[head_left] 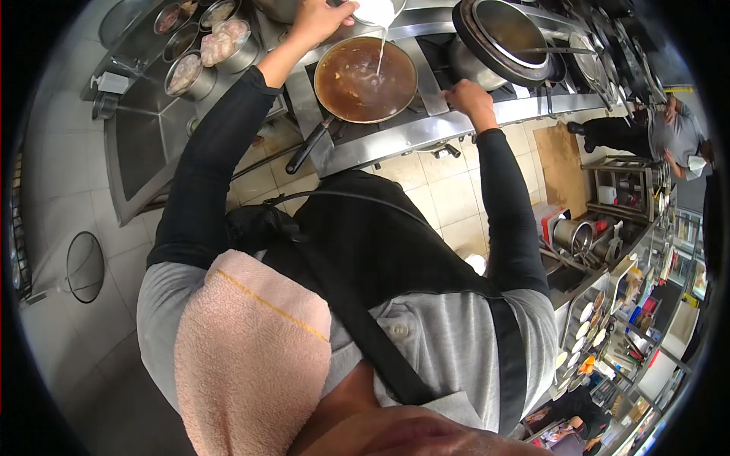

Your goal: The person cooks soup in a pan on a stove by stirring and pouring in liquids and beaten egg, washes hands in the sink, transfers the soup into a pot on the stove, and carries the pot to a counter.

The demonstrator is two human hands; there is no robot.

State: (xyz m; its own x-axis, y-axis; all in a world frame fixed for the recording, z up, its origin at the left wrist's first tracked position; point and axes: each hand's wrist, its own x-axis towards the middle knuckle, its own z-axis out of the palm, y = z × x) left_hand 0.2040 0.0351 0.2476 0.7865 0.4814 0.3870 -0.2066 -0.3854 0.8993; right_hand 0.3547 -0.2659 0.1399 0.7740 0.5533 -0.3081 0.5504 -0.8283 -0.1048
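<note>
My left hand (323, 21) is closed on the rim of a metal bowl (356, 23), tilted at the top edge of view. From it a thin stream of white liquid (382, 49) runs into a frying pan (320, 95) on the stove. Brown sauce (353, 72) fills the pan, paler where the stream lands. The pan's black handle (308, 148) points toward me, with no hand on it. My right hand (471, 100) is at the stove's front edge, right of the pan, its fingers curled; whether they grip anything is hidden.
Right of the pan, a stack of pans (506, 38) sits on the stove (414, 129). At the left are a steel sink (144, 144) and metal containers, one holding pale raw meat (224, 42). A wire strainer (85, 266) hangs at far left. Another person (673, 137) stands at far right.
</note>
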